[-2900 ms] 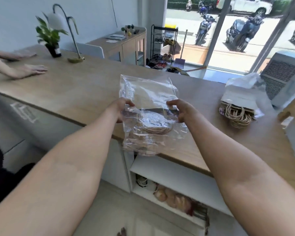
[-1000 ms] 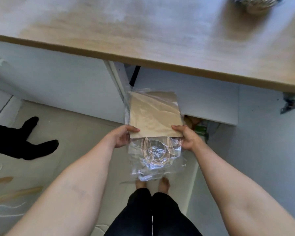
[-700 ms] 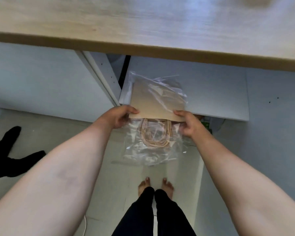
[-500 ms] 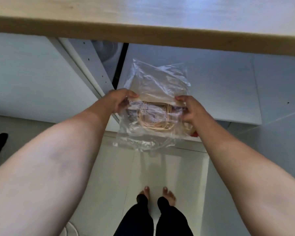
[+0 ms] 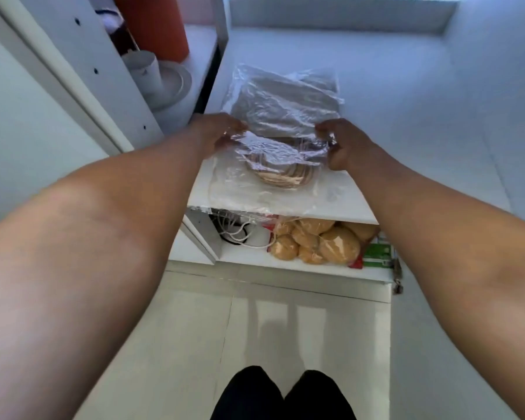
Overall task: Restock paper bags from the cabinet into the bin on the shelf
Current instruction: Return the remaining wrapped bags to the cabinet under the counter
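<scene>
Directly ahead, the open white cabinet [image 5: 406,86] fills the upper view, its interior pale and roomy behind and to the right of the load. Its upper white shelf board [image 5: 346,204] carries the clear plastic packet of folded paper bags with tan twisted-cord handles [image 5: 282,116], which lies flat near the shelf's left side; the loose plastic mouth spills over the front edge and hangs a little below it. Bare shelf stays open to the right of the packet and deeper toward the back wall. Below, the lower shelf holds a clear bag of golden-brown round buns [image 5: 315,241], with white cords [image 5: 240,234] at its left and a green box [image 5: 379,256] at its right. Beyond the left partition stands a tall orange cylinder [image 5: 155,25] behind stacked white dishes [image 5: 161,80]. The left hand [image 5: 215,131] pinches the packet's left edge, and the right hand [image 5: 343,144] is curled tight on the right edge, both gripping the plastic just above the handles.
</scene>
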Demonstrator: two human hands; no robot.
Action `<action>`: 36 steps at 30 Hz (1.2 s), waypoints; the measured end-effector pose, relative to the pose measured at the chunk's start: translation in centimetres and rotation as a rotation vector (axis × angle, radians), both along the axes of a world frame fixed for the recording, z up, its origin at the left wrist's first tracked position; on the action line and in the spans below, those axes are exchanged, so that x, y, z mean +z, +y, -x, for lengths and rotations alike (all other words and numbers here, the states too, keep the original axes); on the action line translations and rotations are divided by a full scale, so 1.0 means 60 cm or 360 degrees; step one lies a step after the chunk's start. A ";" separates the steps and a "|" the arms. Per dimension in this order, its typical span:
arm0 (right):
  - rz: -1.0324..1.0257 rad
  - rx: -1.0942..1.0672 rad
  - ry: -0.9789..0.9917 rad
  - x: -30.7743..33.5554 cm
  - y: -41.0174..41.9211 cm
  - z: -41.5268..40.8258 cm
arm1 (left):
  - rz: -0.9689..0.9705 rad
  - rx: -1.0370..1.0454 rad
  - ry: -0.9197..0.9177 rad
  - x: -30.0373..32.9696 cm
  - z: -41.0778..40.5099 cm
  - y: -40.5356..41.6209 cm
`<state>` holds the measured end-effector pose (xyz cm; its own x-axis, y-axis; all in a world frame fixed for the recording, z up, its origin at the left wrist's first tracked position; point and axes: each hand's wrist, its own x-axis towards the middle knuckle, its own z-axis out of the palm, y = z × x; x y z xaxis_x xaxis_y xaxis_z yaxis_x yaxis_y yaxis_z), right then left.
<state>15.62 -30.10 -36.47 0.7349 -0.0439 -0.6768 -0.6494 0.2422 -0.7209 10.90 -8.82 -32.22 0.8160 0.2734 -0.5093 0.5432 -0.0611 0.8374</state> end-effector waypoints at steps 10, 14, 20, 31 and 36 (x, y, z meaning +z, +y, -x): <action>0.0315 0.0185 -0.0251 0.050 -0.014 0.049 | -0.0445 -0.0143 0.0090 0.029 0.017 0.014; 0.0884 0.0390 -0.0218 0.107 -0.021 0.107 | -0.0902 -0.0484 0.0154 0.100 0.074 -0.025; 0.1249 0.0762 -0.0195 0.223 -0.023 0.231 | -0.1049 -0.0876 0.0335 0.210 0.178 -0.070; 0.1751 0.0907 -0.0305 0.458 -0.080 0.340 | -0.1384 -0.1194 0.0285 0.442 0.263 -0.145; 0.1846 0.0983 -0.0250 0.520 -0.112 0.346 | -0.1569 -0.1482 0.0322 0.520 0.263 -0.179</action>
<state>-5.14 -36.84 -5.28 0.9096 -0.1675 -0.3803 -0.3204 -0.8655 -0.3851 -4.91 -19.56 -1.00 0.8310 -0.0145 -0.5561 0.0806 -0.9860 0.1462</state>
